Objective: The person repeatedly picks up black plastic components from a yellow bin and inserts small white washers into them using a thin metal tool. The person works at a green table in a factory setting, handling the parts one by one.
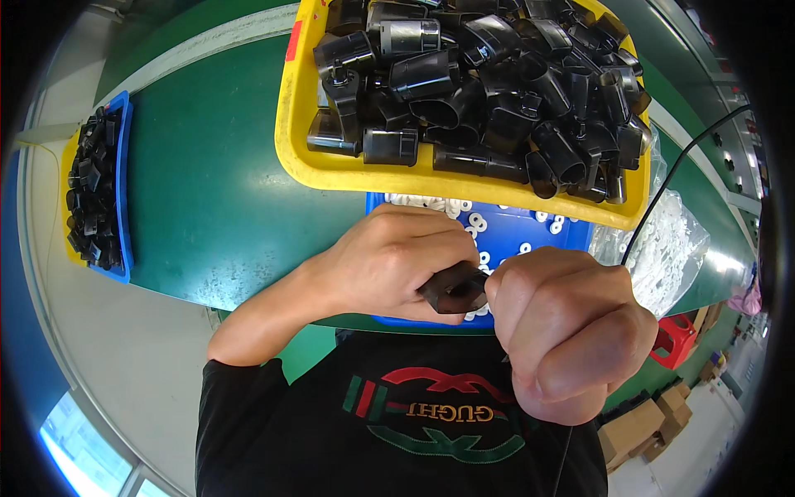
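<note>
My left hand is closed around a dark, translucent black plastic part, its hollow end facing up toward me. My right hand is a fist close against that part, fingertips near its right edge. Whatever the right fist grips is hidden inside it. Below both hands lies a blue tray with small white rings scattered in it. Beyond stands a yellow bin heaped with similar black plastic parts.
A black cable runs from the upper right down behind my right hand. A clear plastic bag of white pieces lies at right. On the green table's left edge sits a blue bin of black parts. A red stool stands lower right.
</note>
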Tool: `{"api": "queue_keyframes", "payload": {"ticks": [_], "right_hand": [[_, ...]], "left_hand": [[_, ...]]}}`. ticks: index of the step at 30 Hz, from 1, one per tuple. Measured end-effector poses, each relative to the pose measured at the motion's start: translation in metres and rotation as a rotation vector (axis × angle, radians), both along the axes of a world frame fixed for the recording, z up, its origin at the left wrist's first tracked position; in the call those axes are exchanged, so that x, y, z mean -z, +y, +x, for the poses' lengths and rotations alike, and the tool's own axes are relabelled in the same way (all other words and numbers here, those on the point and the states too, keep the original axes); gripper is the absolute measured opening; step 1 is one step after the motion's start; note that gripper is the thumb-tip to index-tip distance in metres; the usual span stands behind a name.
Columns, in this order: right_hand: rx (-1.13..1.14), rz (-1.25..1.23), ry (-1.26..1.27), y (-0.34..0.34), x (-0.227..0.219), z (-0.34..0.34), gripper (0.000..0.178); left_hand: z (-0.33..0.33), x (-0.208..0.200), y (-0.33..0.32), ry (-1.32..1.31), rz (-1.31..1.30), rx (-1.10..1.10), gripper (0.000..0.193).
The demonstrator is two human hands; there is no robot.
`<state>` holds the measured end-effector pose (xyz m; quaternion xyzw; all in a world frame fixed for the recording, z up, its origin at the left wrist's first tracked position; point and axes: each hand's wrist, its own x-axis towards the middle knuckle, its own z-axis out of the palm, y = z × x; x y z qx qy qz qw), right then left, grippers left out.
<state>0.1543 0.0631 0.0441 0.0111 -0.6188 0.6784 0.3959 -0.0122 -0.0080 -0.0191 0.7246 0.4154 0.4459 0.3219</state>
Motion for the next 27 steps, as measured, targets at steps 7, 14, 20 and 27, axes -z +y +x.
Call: {"api": "queue_keyframes", "payload": {"ticks": [7,14,20,27], "right_hand": [[-0.042,0.004,-0.016,0.003,-0.004,0.0,0.023],[0.091,-0.189,-0.016,-0.015,0.009,-0.004,0.014],[0.166,-0.186,0.055,-0.027,0.026,-0.011,0.031],[0.011,-0.237,0.057,-0.019,0.023,-0.008,0.024]], "left_hand": [[-0.001,-0.002,0.0,0.011,0.013,-0.019,0.041],[-0.004,-0.005,-0.006,0.069,-0.037,-0.002,0.035],[-0.001,-0.011,-0.007,0.084,-0.123,-0.02,0.028],[-0.008,-0.018,-0.004,0.044,-0.307,0.18,0.025]]}}
